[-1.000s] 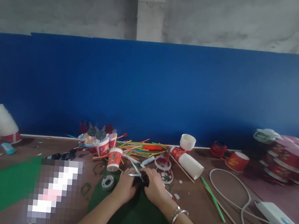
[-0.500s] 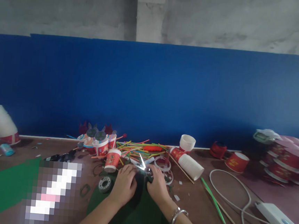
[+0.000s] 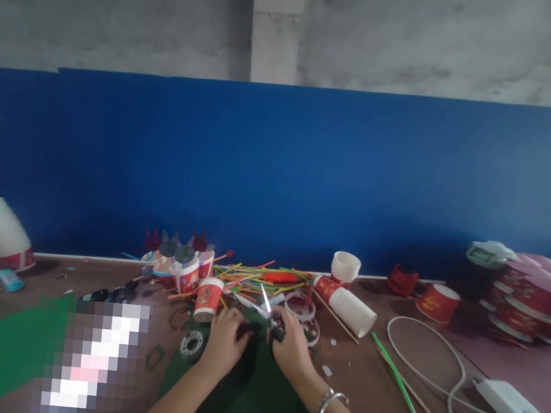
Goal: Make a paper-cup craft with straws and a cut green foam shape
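My right hand [image 3: 291,344] grips a pair of scissors [image 3: 266,299] with dark handles, their blades spread apart and pointing away from me. My left hand [image 3: 226,340] is closed, fingers curled, just left of the scissors. Something small and dark shows at its fingertips, too dim to name. Under both hands lies a dark green sheet [image 3: 258,404]. A roll of tape [image 3: 192,345] rests against my left wrist's outer side, and a red paper cup [image 3: 208,300] stands behind that hand.
Colourful sticks [image 3: 250,280] lie in a heap behind my hands, beside decorated cups [image 3: 185,276]. Stacked paper cups [image 3: 353,308] lie to the right, near clear tape rolls [image 3: 300,306]. A white power strip [image 3: 522,411] with a looped cable is far right; green sheet [image 3: 12,344] at left.
My left hand has drawn slightly left and down, away from the scissors. My right hand still holds the scissors, whose blades have turned a little. The camera view has shifted slightly.
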A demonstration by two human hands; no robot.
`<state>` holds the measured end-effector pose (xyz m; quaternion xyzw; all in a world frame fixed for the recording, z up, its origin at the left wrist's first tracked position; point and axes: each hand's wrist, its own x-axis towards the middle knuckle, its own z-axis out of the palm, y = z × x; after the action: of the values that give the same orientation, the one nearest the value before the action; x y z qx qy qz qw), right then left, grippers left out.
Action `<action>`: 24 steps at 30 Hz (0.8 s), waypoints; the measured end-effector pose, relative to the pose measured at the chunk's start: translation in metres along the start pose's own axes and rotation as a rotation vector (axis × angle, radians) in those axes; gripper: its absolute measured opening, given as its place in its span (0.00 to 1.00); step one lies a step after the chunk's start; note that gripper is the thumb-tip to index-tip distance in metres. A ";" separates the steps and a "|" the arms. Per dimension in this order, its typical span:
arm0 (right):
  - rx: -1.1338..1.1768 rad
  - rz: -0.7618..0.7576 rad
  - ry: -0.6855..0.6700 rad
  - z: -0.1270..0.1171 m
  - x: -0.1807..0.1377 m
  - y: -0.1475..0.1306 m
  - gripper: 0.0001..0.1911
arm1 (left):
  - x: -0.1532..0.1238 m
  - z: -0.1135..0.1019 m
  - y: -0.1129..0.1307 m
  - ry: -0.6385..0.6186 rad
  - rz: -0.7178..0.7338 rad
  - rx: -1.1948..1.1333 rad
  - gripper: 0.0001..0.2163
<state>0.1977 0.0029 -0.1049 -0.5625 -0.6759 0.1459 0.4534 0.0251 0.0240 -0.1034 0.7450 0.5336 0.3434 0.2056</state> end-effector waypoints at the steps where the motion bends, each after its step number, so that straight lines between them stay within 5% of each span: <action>1: 0.035 0.018 0.011 0.000 0.000 0.000 0.17 | 0.002 0.000 -0.001 0.057 -0.066 -0.175 0.05; 4: 0.197 0.107 -0.013 0.000 0.001 -0.001 0.13 | 0.008 0.003 -0.004 0.141 -0.332 -0.815 0.13; 6: 0.311 0.164 -0.074 0.002 0.001 -0.003 0.13 | 0.009 0.005 -0.003 0.153 -0.423 -1.023 0.18; 10: 0.465 0.324 -0.309 0.005 0.000 -0.012 0.16 | 0.006 0.006 0.004 0.170 -0.483 -1.220 0.18; 14: 0.520 0.408 -0.553 0.005 -0.003 -0.021 0.18 | 0.001 0.004 0.012 0.041 -0.505 -1.448 0.15; 24: 0.603 0.394 -0.612 0.009 -0.005 -0.017 0.20 | -0.008 0.002 0.027 -0.075 -0.529 -1.507 0.14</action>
<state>0.1800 -0.0042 -0.1002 -0.4543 -0.5865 0.5780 0.3401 0.0426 0.0071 -0.0892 0.2653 0.3097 0.5263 0.7462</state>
